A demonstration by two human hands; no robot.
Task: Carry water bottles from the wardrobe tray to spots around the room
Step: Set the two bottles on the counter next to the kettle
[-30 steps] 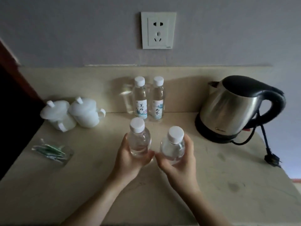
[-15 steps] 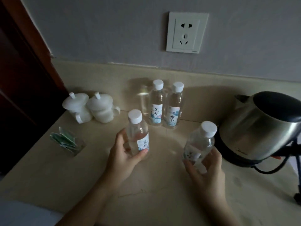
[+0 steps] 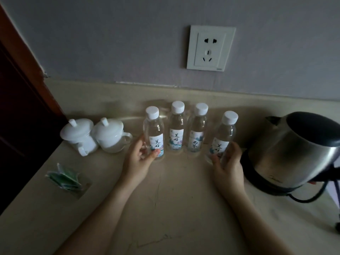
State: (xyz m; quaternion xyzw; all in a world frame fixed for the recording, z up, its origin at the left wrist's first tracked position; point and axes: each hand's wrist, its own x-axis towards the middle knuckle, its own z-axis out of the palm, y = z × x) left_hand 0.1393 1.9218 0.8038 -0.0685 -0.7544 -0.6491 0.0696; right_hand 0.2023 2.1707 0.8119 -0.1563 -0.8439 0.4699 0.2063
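Bottles: four stand in a row on the counter (image 3: 174,208), just under the socket (image 3: 210,48), long axes vertical, white caps up, labels facing the camera.
End bottles: the left bottle (image 3: 153,134) is the end nearest the cups (image 3: 95,136); the right bottle (image 3: 221,138) is the end nearest the kettle (image 3: 294,150) and leans slightly toward it.
Middle bottles: the pair (image 3: 185,131) stands upright against the backsplash below the socket, touched by neither hand.
Left hand (image 3: 138,159): fingers and thumb curled round the lower part of the left bottle.
Right hand (image 3: 228,161): wrapped round the base of the right bottle, close beside the kettle.
Hands: well apart, one at each end of the row.
Packets (image 3: 64,177): green, lying far left of the socket, in front of the cups.
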